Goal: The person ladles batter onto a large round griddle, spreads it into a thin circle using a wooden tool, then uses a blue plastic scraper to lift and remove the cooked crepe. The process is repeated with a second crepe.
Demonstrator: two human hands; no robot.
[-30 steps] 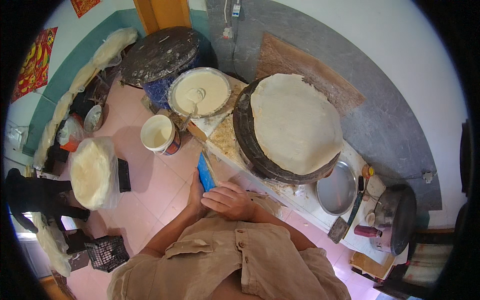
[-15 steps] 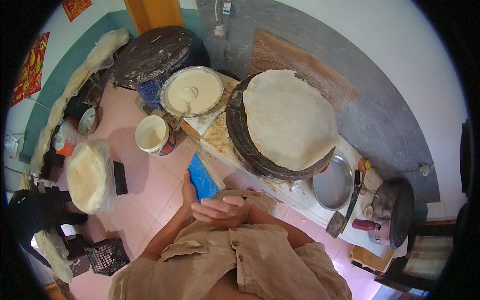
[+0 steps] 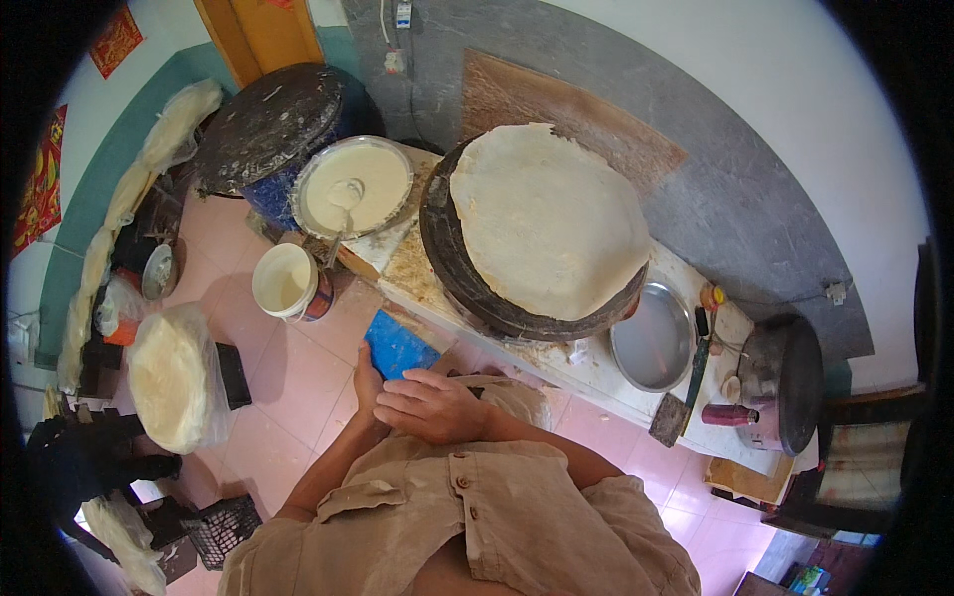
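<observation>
My left hand is closed round the near edge of a flat blue scraper, which tilts up in front of my shirt. My right hand rests across the left one, its fingers stretched out beside the scraper's lower edge and holding nothing I can see. Ahead and to the right, a large thin sheet of batter or flatbread covers most of a dark round griddle. It overhangs the griddle's right side. Neither hand touches it.
Left of the griddle stand a basin of pale batter with a ladle, a lidded blue barrel and a white bucket. On the right are a metal pan and a dark-lidded pot. Stacked pale sheets stand left.
My right hand has turned and laid its fingers over my left hand. The blue scraper has shifted slightly. The whole view has swung a little to the right.
</observation>
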